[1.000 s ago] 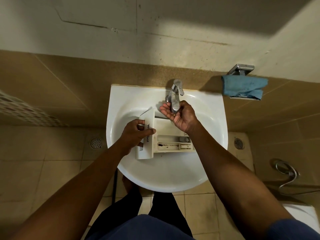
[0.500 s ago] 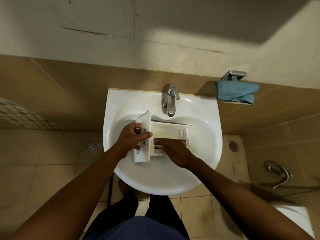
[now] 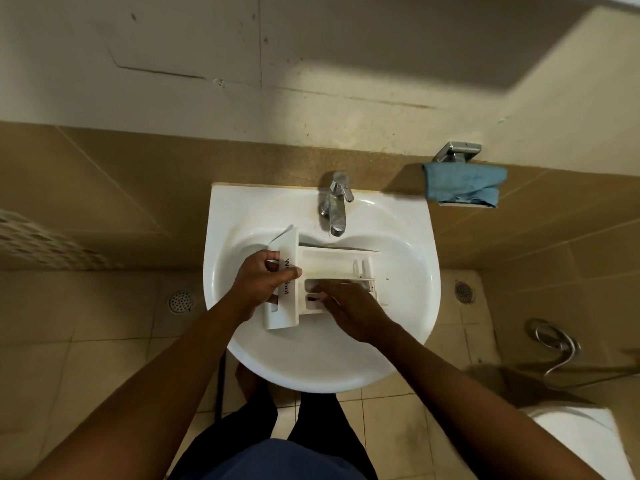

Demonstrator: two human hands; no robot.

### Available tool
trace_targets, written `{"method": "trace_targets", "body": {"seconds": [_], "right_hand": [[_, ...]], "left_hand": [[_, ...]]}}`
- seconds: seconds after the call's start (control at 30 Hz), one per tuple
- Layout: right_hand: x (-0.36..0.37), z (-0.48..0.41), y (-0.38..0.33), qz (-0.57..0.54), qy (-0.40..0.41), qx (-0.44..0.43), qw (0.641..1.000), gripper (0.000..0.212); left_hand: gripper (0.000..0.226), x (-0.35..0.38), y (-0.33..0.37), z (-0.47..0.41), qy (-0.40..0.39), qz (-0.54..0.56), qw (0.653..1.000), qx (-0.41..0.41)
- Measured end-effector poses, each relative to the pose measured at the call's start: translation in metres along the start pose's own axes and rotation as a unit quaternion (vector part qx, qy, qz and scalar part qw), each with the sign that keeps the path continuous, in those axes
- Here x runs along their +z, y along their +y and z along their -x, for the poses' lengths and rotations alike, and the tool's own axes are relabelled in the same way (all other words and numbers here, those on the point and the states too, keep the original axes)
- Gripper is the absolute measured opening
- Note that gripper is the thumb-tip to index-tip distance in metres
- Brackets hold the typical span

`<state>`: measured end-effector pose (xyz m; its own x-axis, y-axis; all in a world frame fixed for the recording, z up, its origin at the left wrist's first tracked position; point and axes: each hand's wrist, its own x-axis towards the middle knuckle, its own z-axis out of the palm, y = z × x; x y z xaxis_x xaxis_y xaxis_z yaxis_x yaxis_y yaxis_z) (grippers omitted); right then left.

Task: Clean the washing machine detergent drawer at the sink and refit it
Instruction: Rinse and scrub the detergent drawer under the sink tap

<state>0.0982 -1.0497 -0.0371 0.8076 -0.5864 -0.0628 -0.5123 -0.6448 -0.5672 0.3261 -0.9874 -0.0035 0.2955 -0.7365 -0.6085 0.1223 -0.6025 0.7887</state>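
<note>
White plastic detergent drawer lies in the white ceramic basin, below the chrome tap, front panel to the left. Your left hand is clamped on that panel; your right hand lies flat on the near compartments, fingers spread, gripping nothing. Judgement: you are at the scrubbing stage. No running water is discernible. A dark mark shows beside your right fingertips. Next move calls for rinsing under the tap while holding the panel firm.

Single head cam, wide-angle, looking steeply down, close over sink
</note>
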Motion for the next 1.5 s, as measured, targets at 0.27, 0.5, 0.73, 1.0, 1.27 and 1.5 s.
{"method": "trace_targets", "body": {"seconds": [0.27,0.5,0.73,1.0,1.27,1.5], "right_hand": [[-0.049,-0.05,0.001,-0.169,0.085,0.248,0.95,0.045],[-0.045,-0.104,-0.012,-0.79,0.119,0.351,0.488,0.045],[-0.05,-0.116,-0.015,-0.854,0.124,0.303,0.405,0.055],[-0.042,-0.114,-0.001,-0.718,0.122,0.387,0.565,0.048],[-0.058,-0.105,-0.007,-0.765,0.133,0.354,0.521,0.038],[-0.05,-0.05,-0.035,-0.562,0.022,0.42,0.712,0.043]], "left_hand": [[0.038,0.001,0.0,0.0,0.002,0.017,1.0,-0.012],[0.041,0.003,0.0,0.0,0.001,0.019,1.0,-0.013],[0.033,0.002,-0.003,-0.002,0.004,0.023,1.0,-0.013],[0.038,0.001,0.0,0.001,0.0,0.025,1.0,-0.017],[0.041,0.001,-0.001,0.0,0.002,0.015,1.0,-0.015],[0.045,0.0,-0.001,0.0,-0.002,0.031,0.999,-0.024]]}}
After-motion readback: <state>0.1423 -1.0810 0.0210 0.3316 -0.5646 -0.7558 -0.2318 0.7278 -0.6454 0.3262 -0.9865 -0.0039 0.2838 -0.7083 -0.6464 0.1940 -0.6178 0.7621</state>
